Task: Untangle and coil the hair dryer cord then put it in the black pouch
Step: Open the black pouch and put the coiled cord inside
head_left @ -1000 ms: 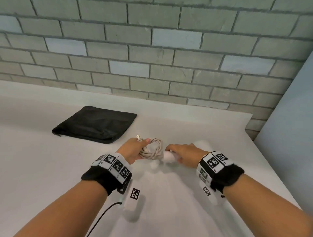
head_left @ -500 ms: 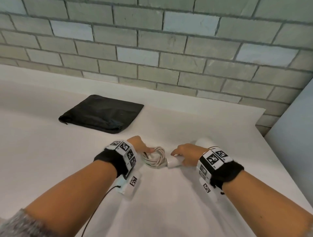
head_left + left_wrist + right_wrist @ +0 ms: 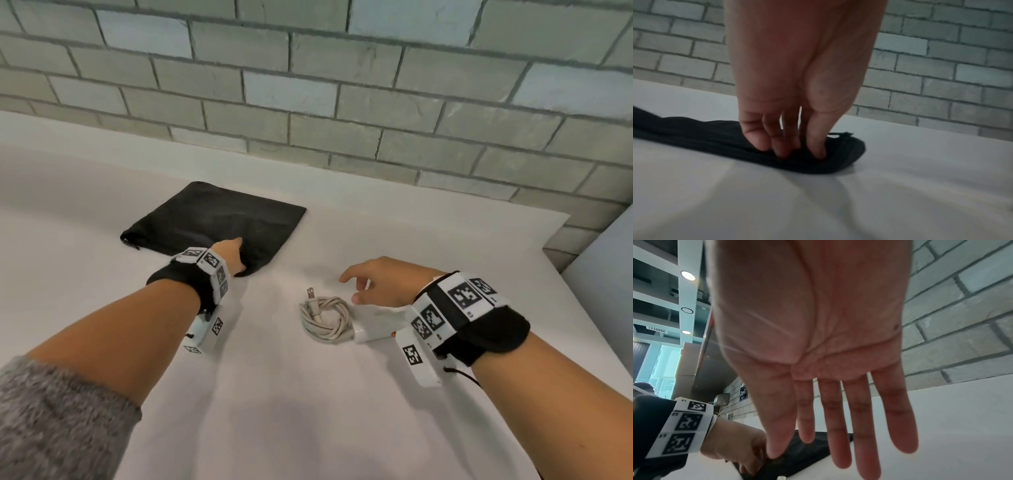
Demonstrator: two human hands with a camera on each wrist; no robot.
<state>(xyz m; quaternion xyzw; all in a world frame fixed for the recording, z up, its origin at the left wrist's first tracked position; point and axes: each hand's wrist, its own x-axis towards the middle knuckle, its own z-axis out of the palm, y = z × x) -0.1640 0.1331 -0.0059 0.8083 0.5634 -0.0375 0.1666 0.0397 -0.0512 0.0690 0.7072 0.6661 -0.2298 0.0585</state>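
Observation:
The black pouch point(image 3: 212, 226) lies flat on the white table at the back left. My left hand point(image 3: 236, 255) is at its near right corner, and in the left wrist view its fingers point(image 3: 760, 138) and thumb pinch the pouch fabric point(image 3: 694, 134). The beige cord point(image 3: 325, 318) lies coiled on the table with its plug point(image 3: 311, 296) pointing away. Beside it lies the white hair dryer point(image 3: 373, 332), partly hidden by my right wrist. My right hand point(image 3: 356, 287) hovers above the dryer, fingers point(image 3: 838, 434) straight and holding nothing.
A grey brick wall point(image 3: 342, 102) runs along the back of the table. The table's right edge point(image 3: 582, 308) slants close to my right forearm, with a pale blue panel point(image 3: 609, 246) beyond it. A bare white surface point(image 3: 291, 411) spreads in front of the cord.
Both hands let go of the coiled cord and the dryer, which now lie on the table. The left hand moved back left and took hold of the pouch corner; the right hand lifted and opened.

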